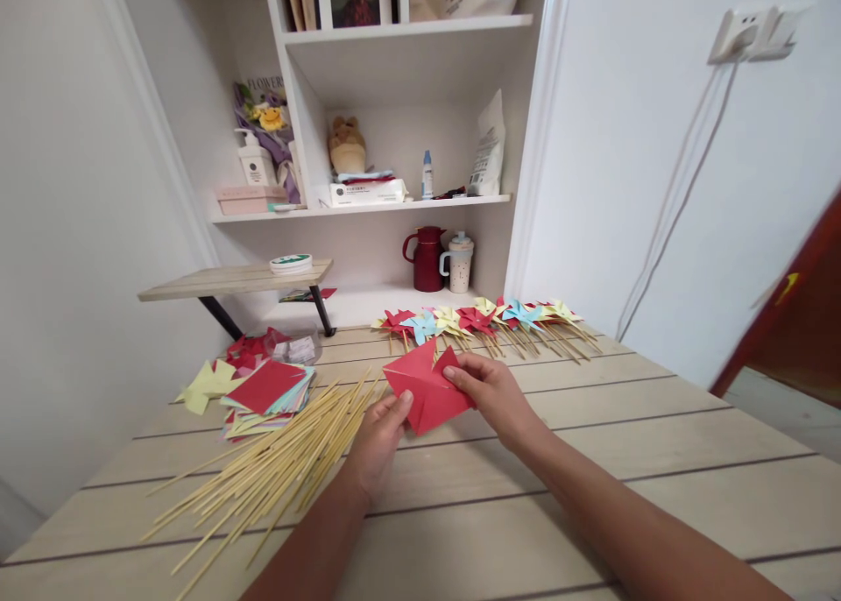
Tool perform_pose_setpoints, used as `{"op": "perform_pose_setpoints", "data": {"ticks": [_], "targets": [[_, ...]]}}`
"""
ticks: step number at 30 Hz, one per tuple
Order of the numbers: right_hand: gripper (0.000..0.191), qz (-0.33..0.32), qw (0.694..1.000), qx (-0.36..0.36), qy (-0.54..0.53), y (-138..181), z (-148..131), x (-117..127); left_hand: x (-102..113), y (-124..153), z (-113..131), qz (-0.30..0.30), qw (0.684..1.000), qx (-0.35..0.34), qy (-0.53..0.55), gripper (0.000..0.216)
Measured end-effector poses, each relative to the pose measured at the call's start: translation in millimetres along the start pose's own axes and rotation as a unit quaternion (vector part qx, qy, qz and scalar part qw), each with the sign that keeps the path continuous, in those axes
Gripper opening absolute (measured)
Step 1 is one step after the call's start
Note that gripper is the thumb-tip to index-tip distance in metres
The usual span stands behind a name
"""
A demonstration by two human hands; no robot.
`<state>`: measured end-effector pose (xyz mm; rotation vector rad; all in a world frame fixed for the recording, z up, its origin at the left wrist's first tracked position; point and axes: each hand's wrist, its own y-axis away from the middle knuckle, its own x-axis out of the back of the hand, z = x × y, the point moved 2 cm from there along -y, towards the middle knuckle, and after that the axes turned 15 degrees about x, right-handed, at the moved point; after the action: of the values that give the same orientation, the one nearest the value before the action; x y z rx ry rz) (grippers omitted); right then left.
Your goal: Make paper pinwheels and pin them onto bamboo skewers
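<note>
A red paper square with cuts running in from its corners is held up above the table between both hands. My left hand pinches its lower left edge, thumb on top. My right hand grips the right side, with the thumb on a cut flap near the upper right corner. The fingers beneath the paper are mostly hidden. Left of my left hand lies a loose spread of thin wooden sticks. Beyond the hands, a row of paper pinwheels in red, blue and yellow lies on sticks.
A stack of coloured paper squares sits on the slatted table at left, beside a yellow cut paper and a clear container. A small raised shelf stands behind. A red jug and a cup stand at the back.
</note>
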<state>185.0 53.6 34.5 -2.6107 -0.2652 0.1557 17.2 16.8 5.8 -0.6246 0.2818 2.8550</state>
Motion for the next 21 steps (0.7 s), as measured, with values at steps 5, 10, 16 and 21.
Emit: {"op": "perform_pose_setpoints", "data": {"ticks": [5,10,16,21], "targets": [[0.029,-0.037,0.999,-0.005,0.002,3,1,-7,0,-2,-1,-0.009,1.0,0.017,-0.005,0.043],[0.038,-0.028,0.998,0.023,0.044,4,2,-5,8,-4,1,0.082,0.995,0.011,0.05,0.04],[0.042,-0.034,0.989,0.091,0.114,5,-1,-4,18,-3,9,0.16,0.978,0.0,0.133,0.024],[0.046,-0.092,0.934,0.217,0.27,17,-5,-19,14,2,18,0.131,0.974,-0.012,0.183,0.025]]}}
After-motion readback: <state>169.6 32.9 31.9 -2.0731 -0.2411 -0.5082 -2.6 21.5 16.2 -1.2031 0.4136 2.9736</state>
